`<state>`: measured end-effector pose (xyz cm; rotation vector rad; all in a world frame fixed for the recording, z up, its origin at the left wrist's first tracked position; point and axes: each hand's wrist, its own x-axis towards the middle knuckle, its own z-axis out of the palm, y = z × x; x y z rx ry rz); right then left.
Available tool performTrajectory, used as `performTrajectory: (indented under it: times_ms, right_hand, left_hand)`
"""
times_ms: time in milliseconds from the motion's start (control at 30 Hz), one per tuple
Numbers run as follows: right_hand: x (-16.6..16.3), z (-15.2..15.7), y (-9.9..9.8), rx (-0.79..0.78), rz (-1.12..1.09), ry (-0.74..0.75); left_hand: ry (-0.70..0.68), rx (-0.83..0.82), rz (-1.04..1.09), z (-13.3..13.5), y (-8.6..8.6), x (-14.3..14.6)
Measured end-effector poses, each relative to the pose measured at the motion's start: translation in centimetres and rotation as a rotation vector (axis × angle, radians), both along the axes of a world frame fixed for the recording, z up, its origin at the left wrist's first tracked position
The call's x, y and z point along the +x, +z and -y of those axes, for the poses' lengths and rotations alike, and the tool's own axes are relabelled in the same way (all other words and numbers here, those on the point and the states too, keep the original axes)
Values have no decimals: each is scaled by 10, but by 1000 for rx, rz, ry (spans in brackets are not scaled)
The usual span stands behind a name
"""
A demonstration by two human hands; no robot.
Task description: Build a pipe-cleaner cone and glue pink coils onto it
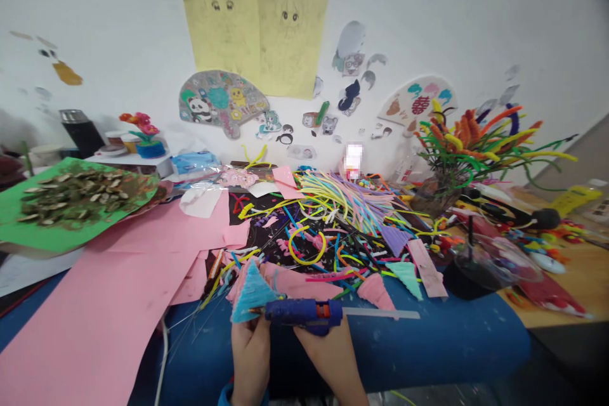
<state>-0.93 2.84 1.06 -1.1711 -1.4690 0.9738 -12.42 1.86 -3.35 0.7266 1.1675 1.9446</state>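
Blue triangle (252, 295) has a ribbed, fuzzy face, looks like rows of pipe cleaner; it's up at the left hand (250, 349), in front of the worktop clutter. Glue gun (294, 314) is hard blue plastic with a red patch, lying about level, nozzle toward the triangle's lower right edge — can't tell if it touches. Translucent glue stick (385, 313) pokes straight out the back. Similar ribbed triangles lie beyond: pink triangle (375, 290), mint triangle (406, 276), purple triangle (394, 239). Yellow ring (307, 260) sits among loose stems; fuzzy pastel bundle (340, 200) fanned out behind. Smooth pink paper (133, 273) covers the left side.

Containers: clear vase (434, 198) stuffed with orange, yellow and green pipe cleaners (476, 133). Plastic cup (469, 276), dark contents, black straw upright in it. Green sheet (66, 238) carries a heap of brownish chips (85, 193).

Fingers: left ones closed up on the triangle's lower part, thumb near the nozzle, rest mostly hidden. Right hand (323, 336) is wrapped round the gun from below; fingertips hidden, so exact curl can't be told.
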Motion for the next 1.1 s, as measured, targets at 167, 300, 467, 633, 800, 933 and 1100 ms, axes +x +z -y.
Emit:
performTrajectory:
  times_ms: [167,300,467,633,800,933,1100]
  right_hand:
    - [2,-1,1,-5,50,1]
    - [1,-1,4,-13,42,20]
    - [1,-3,6,14,46,-17]
    - [1,-3,4,52,85,-56]
    - [2,-2,1,5,99,-61]
    - [3,-3,-3,-10,119,-107]
    - [4,-2,-2,-34,91,-109]
  left_hand:
    - [10,19,26,-1,2,-3]
    - [28,45,8,-1,3,-6]
    - [41,45,15,1,5,-9]
    - [61,19,33,3,10,-11]
    - [109,15,31,6,15,-14]
    - [113,36,114,9,26,-14]
    - [156,11,175,10,32,-13]
